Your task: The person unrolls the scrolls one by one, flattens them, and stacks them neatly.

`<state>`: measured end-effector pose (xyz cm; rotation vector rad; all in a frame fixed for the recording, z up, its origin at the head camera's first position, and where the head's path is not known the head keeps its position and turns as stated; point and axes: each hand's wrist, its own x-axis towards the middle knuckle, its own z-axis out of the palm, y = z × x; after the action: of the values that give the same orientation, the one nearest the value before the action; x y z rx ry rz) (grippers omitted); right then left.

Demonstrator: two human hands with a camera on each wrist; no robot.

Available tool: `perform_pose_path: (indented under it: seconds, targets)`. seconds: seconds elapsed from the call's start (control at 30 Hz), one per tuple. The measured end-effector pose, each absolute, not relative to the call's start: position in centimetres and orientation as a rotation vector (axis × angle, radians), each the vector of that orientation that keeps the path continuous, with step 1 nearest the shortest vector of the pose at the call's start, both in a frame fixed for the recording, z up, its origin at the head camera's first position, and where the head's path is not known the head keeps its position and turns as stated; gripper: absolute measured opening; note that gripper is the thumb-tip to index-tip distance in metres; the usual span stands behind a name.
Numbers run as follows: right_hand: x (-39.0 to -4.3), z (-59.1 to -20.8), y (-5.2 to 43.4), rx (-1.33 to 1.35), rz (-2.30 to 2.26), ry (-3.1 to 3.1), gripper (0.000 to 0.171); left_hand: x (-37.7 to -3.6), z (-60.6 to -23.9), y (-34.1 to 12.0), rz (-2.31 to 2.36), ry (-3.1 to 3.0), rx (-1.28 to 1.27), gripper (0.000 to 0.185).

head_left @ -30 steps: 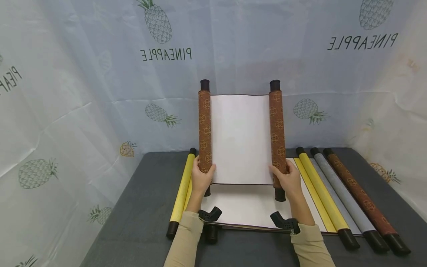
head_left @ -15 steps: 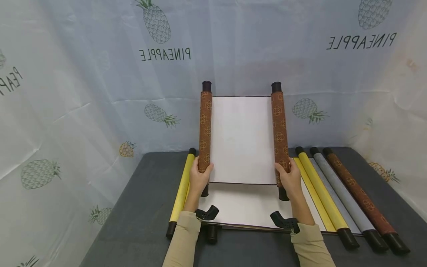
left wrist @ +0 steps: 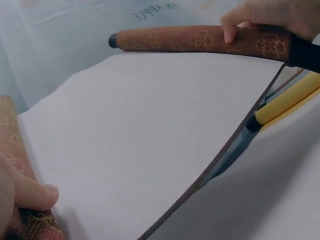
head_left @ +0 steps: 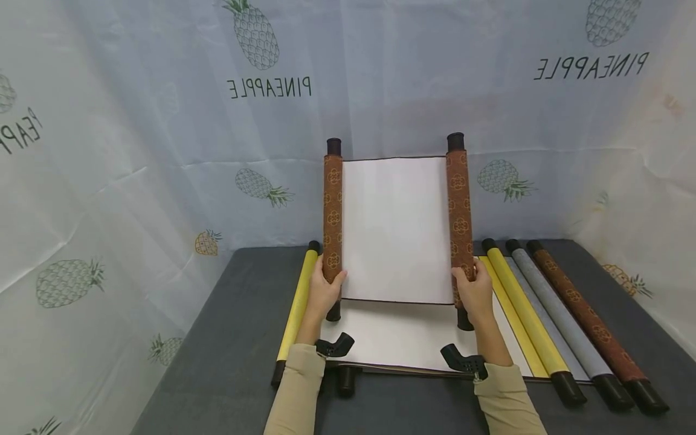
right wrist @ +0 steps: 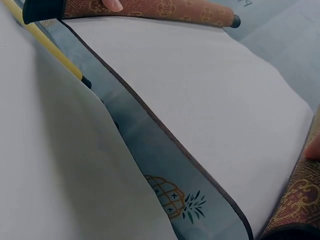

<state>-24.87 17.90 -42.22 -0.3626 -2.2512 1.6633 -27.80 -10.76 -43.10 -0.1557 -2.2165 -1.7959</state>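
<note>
Holding brown scroll (head_left: 396, 228) upright, both ends

Brown scroll rollers (head_left: 333, 217): woven brocade cloth, matt, gold floral pattern.
Roller end caps (head_left: 333, 145): black, smooth, slightly glossy.
Scroll sheet (head_left: 396, 228): white paper, matt, smooth, thin dark edging.
Yellow scroll (head_left: 523, 311): patterned cloth, faint sheen.
Grey scroll (head_left: 560, 320): matt cloth.
Table top (head_left: 228, 338): dark grey, matt, fabric-like.
Backdrop (head_left: 136, 151): thin creased sheet, printed pineapples.
</note>
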Motion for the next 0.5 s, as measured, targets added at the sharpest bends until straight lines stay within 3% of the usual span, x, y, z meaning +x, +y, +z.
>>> perform_pose_path:
  seconds: [0.23,0.5]
  targets:
    - [-24.95,-42.36,17.97,-0.357,1.625,-2.257,0.067,-27.94,-43.33,-10.45,-1.793,-2.171,-0.116,0.058]
    - [-25.19,-42.51,18.10,-0.338,1.625,-2.228,0.057,-28.02,-43.42,-10.35,-1.716,-2.089,0.096,0.054]
